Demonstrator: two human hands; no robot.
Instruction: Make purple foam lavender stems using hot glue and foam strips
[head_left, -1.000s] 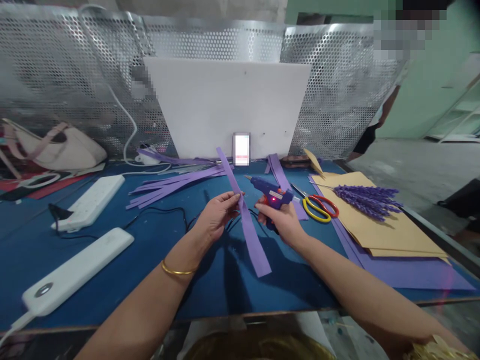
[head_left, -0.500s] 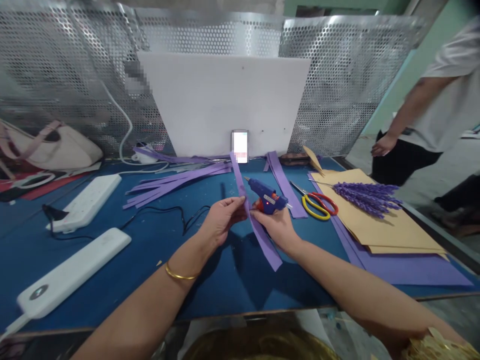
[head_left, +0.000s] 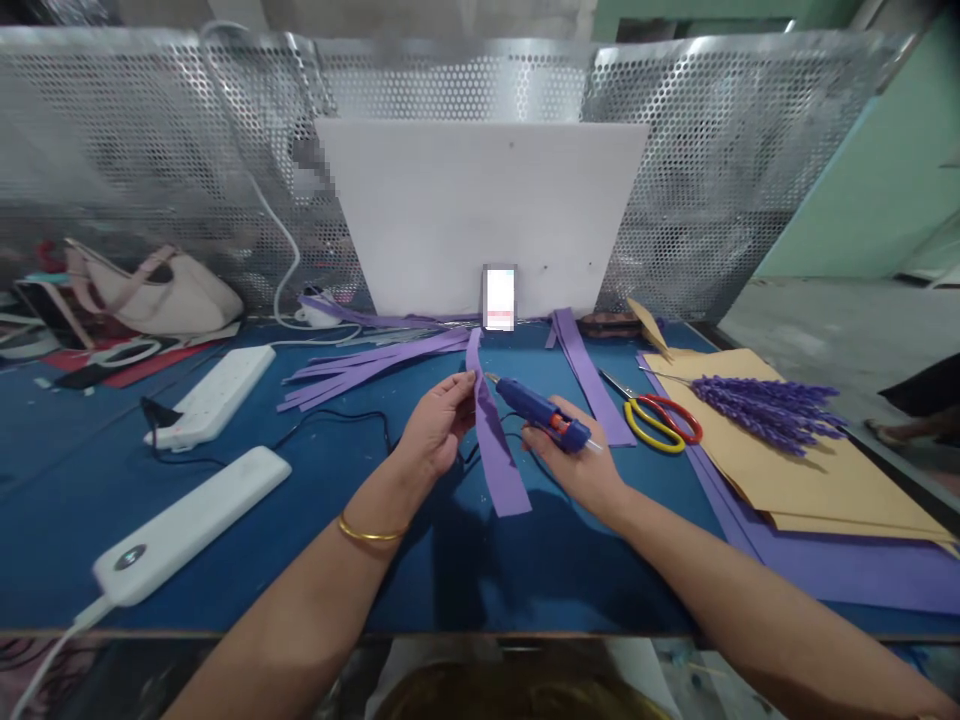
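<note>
My left hand (head_left: 442, 422) pinches a purple paper strip (head_left: 498, 462) near its upper part, and the strip's wide lower end hangs toward me above the blue table. In my right hand (head_left: 571, 450) is a blue hot glue gun (head_left: 541, 408), its nozzle pointing left at the strip close to my left fingertips. Whether the nozzle touches the paper I cannot tell. Several more purple strips (head_left: 375, 362) lie fanned out behind my left hand. Beyond my right hand rest a folded purple strip (head_left: 585, 370) and scissors (head_left: 660, 422) with one yellow and one red handle.
On the right, a purple flower bunch (head_left: 769, 408) lies on tan paper sheets (head_left: 810, 495) over purple sheets (head_left: 847, 575). A lit phone (head_left: 500, 298) leans against a white board (head_left: 480, 200). At left are a power strip (head_left: 217, 395), a white elongated device (head_left: 191, 525) and a handbag (head_left: 161, 290).
The glue gun's nozzle has come down beside my left fingertips, and my right hand has moved away from the strip. The camera view has shifted left; the person at right has mostly left view.
</note>
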